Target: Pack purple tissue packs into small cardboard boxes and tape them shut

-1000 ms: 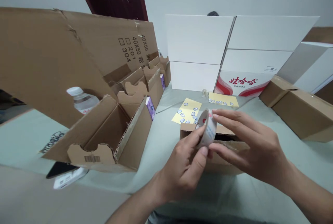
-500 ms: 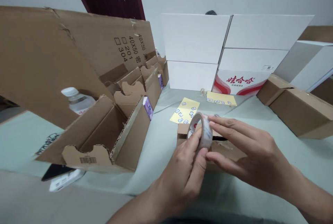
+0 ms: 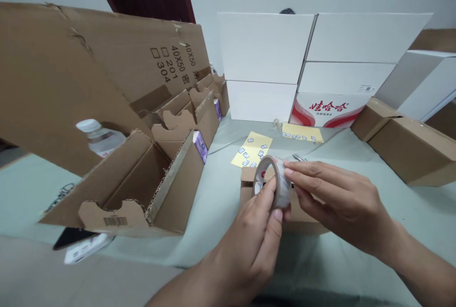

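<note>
A roll of clear packing tape [image 3: 282, 188] stands tilted in my left hand [image 3: 252, 233], whose fingers go through the ring while the thumb presses the lower edge. My right hand [image 3: 347, 205] lies with its fingers stretched out, their tips touching the outer face of the roll. Beneath both hands sits a small brown cardboard box [image 3: 247, 190], largely covered by them and the tape. A thin metal object [image 3: 298, 157], partly hidden, lies just beyond my right fingertips.
At the left stand open cardboard boxes [image 3: 174, 202], a plastic bottle [image 3: 101, 138] and a tall cardboard panel [image 3: 117, 55]. Yellow sheets with small stickers [image 3: 251, 148] lie ahead, before white panels [image 3: 265, 48]. A closed brown carton [image 3: 413, 150] is at right.
My right hand's fingers have drawn closer together along the tape's outer face, and its thumb has dropped out of clear sight. The left hand keeps its grip. The view has shifted slightly.
</note>
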The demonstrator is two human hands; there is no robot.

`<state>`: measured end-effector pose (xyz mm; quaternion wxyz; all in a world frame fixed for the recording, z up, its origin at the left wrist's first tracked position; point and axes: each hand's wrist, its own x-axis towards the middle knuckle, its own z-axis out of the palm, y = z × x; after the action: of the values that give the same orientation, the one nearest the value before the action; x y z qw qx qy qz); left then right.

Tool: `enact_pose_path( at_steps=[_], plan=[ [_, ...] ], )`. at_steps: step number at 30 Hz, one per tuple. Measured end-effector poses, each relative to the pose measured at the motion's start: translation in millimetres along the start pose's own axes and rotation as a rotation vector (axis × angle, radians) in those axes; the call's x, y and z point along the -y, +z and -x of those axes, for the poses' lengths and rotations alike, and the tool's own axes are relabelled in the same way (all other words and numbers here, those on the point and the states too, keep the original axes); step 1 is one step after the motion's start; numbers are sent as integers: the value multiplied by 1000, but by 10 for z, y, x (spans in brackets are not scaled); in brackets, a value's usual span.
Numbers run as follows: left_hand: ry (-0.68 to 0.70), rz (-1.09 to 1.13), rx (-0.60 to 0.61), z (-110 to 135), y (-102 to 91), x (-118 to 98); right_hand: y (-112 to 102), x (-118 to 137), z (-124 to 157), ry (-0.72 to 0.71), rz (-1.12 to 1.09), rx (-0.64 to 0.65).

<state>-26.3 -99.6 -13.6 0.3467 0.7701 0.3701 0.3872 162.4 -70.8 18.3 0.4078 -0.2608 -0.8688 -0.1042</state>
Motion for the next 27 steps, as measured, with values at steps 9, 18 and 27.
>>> enact_pose_path(
  at_steps=[9,18,27],
  plan=[
    [71,-74,-1,4,5,6,-1,-16,44,-13,26,51],
    [-4,-41,22,-14,20,38,39,-79,14,-42,-3,13],
    [7,-120,-55,-5,71,44,85,49,181,69,5,-57]
  ],
)
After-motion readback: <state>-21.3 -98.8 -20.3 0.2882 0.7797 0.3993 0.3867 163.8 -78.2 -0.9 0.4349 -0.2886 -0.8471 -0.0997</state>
